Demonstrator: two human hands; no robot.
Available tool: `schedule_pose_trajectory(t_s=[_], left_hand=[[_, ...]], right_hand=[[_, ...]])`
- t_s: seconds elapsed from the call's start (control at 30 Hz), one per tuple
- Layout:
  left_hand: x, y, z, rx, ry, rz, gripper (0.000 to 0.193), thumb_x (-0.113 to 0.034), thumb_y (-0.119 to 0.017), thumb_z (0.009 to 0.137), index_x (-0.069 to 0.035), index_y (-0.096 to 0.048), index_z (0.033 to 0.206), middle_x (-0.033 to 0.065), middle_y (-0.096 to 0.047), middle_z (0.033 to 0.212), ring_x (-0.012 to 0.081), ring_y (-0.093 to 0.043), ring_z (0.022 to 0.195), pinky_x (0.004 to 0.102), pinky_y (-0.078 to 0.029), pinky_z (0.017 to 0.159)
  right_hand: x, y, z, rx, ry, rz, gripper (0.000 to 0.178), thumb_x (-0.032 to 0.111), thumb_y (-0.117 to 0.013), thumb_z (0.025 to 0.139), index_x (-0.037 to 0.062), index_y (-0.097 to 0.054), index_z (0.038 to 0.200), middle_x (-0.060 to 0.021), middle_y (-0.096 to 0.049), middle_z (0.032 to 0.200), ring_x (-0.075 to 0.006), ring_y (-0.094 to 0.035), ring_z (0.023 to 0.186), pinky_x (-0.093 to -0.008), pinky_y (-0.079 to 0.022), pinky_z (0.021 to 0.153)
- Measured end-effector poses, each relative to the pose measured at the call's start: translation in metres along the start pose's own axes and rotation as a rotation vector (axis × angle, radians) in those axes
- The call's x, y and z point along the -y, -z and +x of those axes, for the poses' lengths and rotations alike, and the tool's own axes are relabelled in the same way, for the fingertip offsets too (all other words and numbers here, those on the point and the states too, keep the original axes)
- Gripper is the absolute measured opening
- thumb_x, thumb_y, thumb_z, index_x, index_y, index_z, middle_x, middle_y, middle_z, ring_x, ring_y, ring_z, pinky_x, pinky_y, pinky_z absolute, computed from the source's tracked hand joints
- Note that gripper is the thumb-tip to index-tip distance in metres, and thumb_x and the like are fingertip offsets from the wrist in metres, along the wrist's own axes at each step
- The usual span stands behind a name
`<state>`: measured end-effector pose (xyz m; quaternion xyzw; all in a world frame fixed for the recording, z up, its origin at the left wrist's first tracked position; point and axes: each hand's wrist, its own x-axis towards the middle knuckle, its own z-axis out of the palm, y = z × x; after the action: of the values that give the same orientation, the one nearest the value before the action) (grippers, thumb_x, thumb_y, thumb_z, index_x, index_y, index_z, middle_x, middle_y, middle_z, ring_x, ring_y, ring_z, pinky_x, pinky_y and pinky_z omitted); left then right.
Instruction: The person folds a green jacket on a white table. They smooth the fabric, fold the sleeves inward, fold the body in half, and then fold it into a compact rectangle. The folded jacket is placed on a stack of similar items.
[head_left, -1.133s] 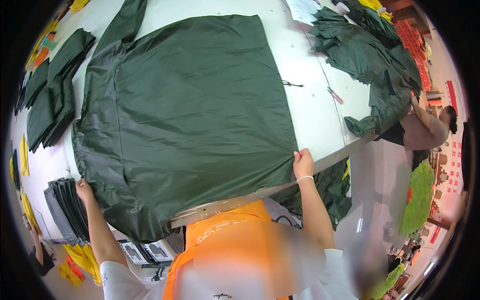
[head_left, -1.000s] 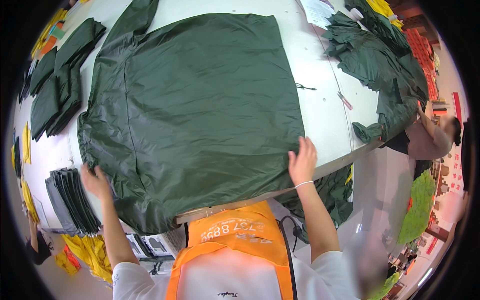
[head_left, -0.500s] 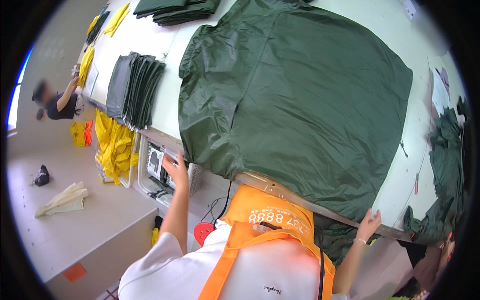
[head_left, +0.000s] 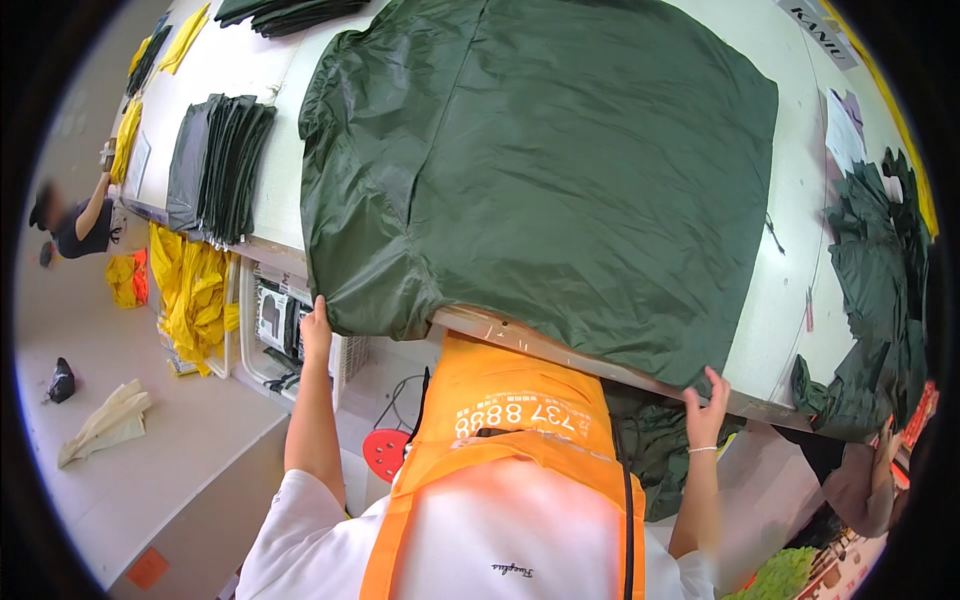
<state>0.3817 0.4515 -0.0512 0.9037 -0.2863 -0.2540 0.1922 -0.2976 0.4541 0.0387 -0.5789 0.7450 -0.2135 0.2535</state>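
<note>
A large dark green raincoat [head_left: 570, 170] of thin, shiny cloth lies spread over the white table, its near edge hanging slightly past the table edge. My left hand [head_left: 316, 328] is closed at the garment's near left corner, with the cloth edge at its fingertips. At the near right corner, my right hand [head_left: 708, 408] has thumb and forefinger apart, touching or very close to the cloth edge. My orange apron [head_left: 520, 385] meets the table's edge between both hands.
Folded dark green garments [head_left: 225, 165] stand stacked at left. A white basket [head_left: 350, 355] holding packages and yellow garments [head_left: 190, 295] sit below the table edge. Crumpled green cloth [head_left: 865, 270] lies at right. Another person [head_left: 80, 225] works far left. A red stool [head_left: 386, 453] is beside me.
My left hand has moved up to the garment's left corner and closed on it. My right hand has reached the right corner. The whole view has shifted, moving the scene leftward.
</note>
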Motion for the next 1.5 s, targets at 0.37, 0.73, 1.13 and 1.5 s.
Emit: schedule_pose_trajectory(t_s=[0.37, 0.73, 1.13, 1.5], left_hand=[[-0.167, 0.142, 0.049, 0.768, -0.287, -1.203, 0.048, -0.036, -0.033, 0.100, 0.004, -0.048, 0.123, 0.0151, -0.056, 0.123, 0.0244, -0.050, 0.117, 0.0388, -0.033, 0.105], [-0.234, 0.022, 0.143, 0.271, -0.308, -0.335, 0.048, -0.024, -0.061, 0.086, -0.001, -0.051, 0.127, 0.0127, -0.061, 0.113, 0.0121, -0.057, 0.056, 0.0259, -0.047, 0.057], [-0.210, 0.056, 0.119, 0.819, 0.041, -0.428, 0.052, -0.006, -0.052, 0.084, -0.009, -0.046, 0.135, -0.0029, -0.051, 0.062, 0.0054, -0.038, 0.048, 0.0208, -0.027, 0.041], [-0.176, 0.018, 0.139, 0.344, -0.156, -0.175, 0.041, -0.042, -0.065, 0.084, -0.002, -0.066, 0.074, 0.0030, -0.062, 0.062, 0.0119, -0.053, 0.051, 0.0279, -0.039, 0.047]], right_hand=[[-0.049, 0.095, 0.093, 0.006, -0.275, 0.367, 0.014, 0.007, -0.058, 0.088, 0.0017, -0.059, 0.101, -0.0044, -0.062, 0.102, -0.0134, -0.055, 0.096, -0.0281, -0.041, 0.089], [-0.093, 0.049, 0.237, 0.080, -0.502, 0.678, 0.054, 0.041, -0.054, 0.092, 0.0004, -0.048, 0.127, -0.0071, -0.055, 0.121, -0.0179, -0.053, 0.108, -0.0303, -0.043, 0.088], [-0.127, 0.028, 0.200, 0.010, -0.564, 0.731, 0.041, 0.036, -0.055, 0.093, 0.0005, -0.053, 0.113, -0.0081, -0.057, 0.112, -0.0183, -0.054, 0.102, -0.0309, -0.043, 0.086], [-0.130, 0.047, 0.194, -0.129, -0.589, 0.792, 0.042, 0.040, -0.058, 0.090, 0.0117, -0.054, 0.120, 0.0019, -0.053, 0.121, -0.0132, -0.045, 0.112, -0.0357, -0.036, 0.092]])
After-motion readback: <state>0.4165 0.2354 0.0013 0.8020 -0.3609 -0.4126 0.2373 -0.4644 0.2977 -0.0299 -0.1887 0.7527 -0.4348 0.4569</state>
